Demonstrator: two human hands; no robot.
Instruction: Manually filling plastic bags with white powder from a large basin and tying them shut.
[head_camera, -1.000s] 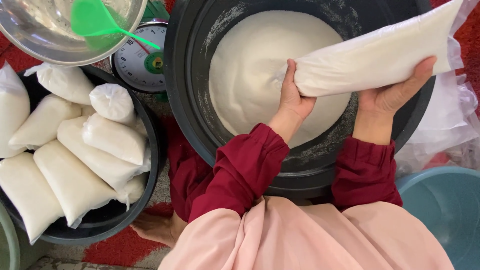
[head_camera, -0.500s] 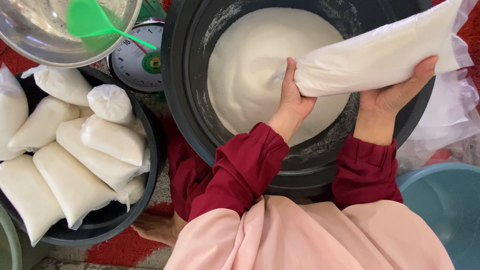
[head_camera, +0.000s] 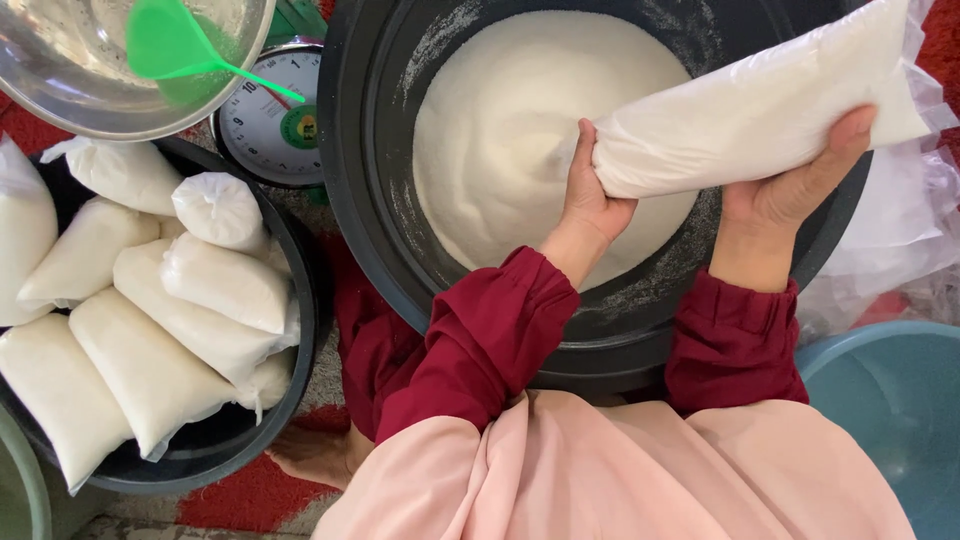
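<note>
A long clear plastic bag of white granules (head_camera: 760, 110) is held tilted over the big black tub (head_camera: 360, 200), above the white heap (head_camera: 500, 150). Its lower end is gripped shut by the left hand (head_camera: 590, 195); its middle is cradled from beneath by the right hand (head_camera: 800, 185), fingers curled. It looks heavy, soft and saggy, best supported underneath.

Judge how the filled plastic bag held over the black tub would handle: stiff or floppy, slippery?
The bag looks packed with white grain, so probably heavy and saggy: the right hand cradles it underneath while the left hand grips one end. Its smooth film may be slippery.
</note>
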